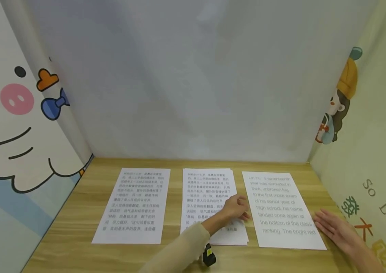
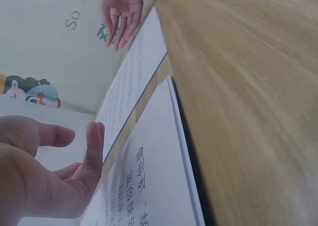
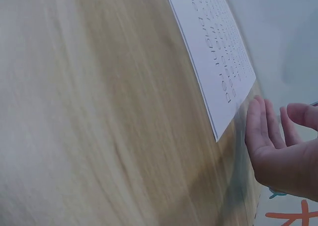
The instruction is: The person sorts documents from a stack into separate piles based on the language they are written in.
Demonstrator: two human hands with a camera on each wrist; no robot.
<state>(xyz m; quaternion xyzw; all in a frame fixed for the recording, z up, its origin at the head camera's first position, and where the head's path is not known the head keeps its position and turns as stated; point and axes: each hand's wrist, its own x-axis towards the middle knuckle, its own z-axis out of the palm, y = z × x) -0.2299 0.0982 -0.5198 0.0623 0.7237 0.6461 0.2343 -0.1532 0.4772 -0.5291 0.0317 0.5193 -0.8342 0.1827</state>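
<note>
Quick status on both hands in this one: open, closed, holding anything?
Left hand: open, holding nothing, at the right side of the middle paper stack.
Right hand: open, holding nothing, beside the English sheet.

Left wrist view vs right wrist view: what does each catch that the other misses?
Left wrist only: the left hand, the stack of Chinese-text sheets, the cartoon figure and the "So" lettering.

Right wrist only: the word "red" readable at the bottom of the English-text sheet, and clear strokes of the orange wall character.

Both: the right hand, that English-text sheet, the wooden table and part of the printed wall.
</note>
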